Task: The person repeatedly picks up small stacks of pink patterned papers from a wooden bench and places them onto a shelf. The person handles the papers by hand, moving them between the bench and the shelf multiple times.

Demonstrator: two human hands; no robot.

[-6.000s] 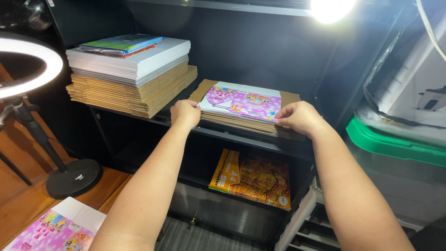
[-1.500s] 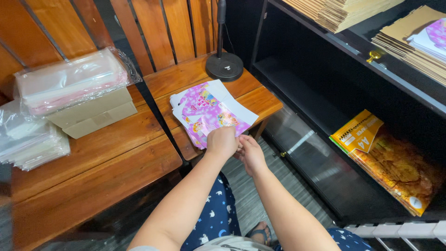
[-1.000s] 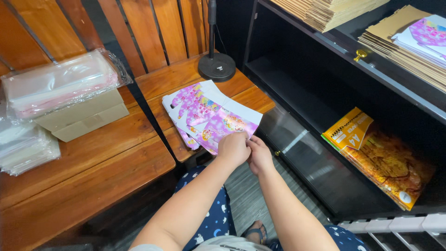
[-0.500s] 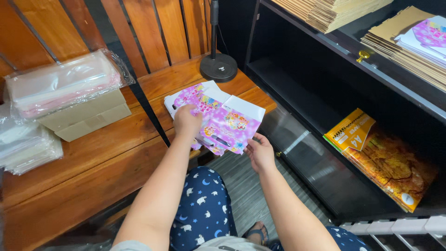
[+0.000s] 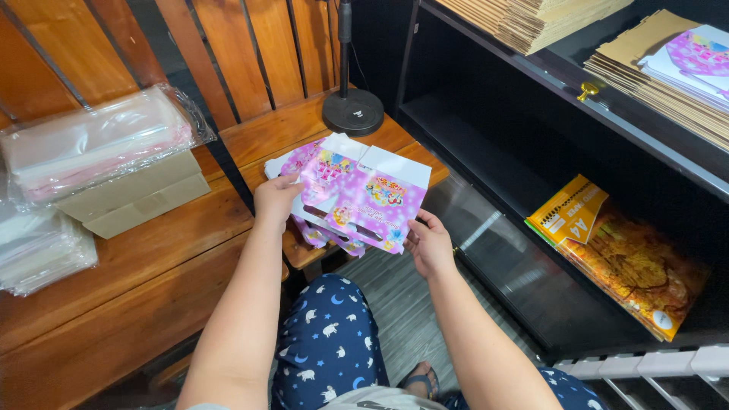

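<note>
Left hand [image 5: 275, 196] gripped the left edge of a flat pink printed carton [image 5: 364, 199], thumb on top and fingers curled beneath, while the right hand [image 5: 429, 244] pinched the carton's lower right corner between thumb and fingers. Both hands were closed on it, holding it lifted and tilted just above the stack of similar pink cartons [image 5: 304, 163] that lay on the wooden desk [image 5: 152, 258]. The held carton showed white flaps along its upper edge and a cut-out slot across its patterned face. It hung over the front edge of the desk, above the person's lap in dark blue trousers with white moons and animals [image 5: 326, 342].

Behind the stack, the round black base of a stand [image 5: 353, 112] rested on the desk, its pole rising out of view. Farther left sat a clear plastic bundle of pale sheets [image 5: 99, 140] on top of a flat brown cardboard piece [image 5: 137, 201], and another stack of clear bags [image 5: 38, 247] lay at the left edge.

To the right stood a black shelf unit [image 5: 531, 83]. Its upper shelf carried brown cardboard stacks [image 5: 531, 15], one topped with another pink carton [image 5: 702, 53]. On the lower shelf leaned a yellow-orange paper pack [image 5: 615, 250].
</note>
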